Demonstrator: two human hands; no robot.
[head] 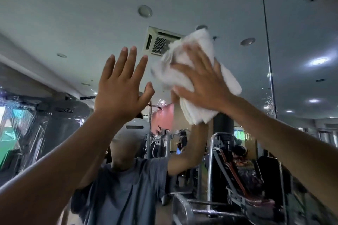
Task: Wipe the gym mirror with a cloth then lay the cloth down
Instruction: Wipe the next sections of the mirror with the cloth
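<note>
Your right hand (203,82) lies flat with fingers spread, pressing a folded white terry cloth (196,115) against the gym mirror (73,14), high up on the smooth glass. The cloth is thick and fluffy, and its stacked layers show at the lower edge. Your left hand (120,89) is raised just beside it, fingers straight and splayed, holding nothing; whether it touches the glass cannot be told. Water droplets (270,104) bead by the vertical panel seam (267,41).

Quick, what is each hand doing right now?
Left hand: open, fingers spread, holding nothing.
Right hand: open, pressing the white cloth flat.
</note>
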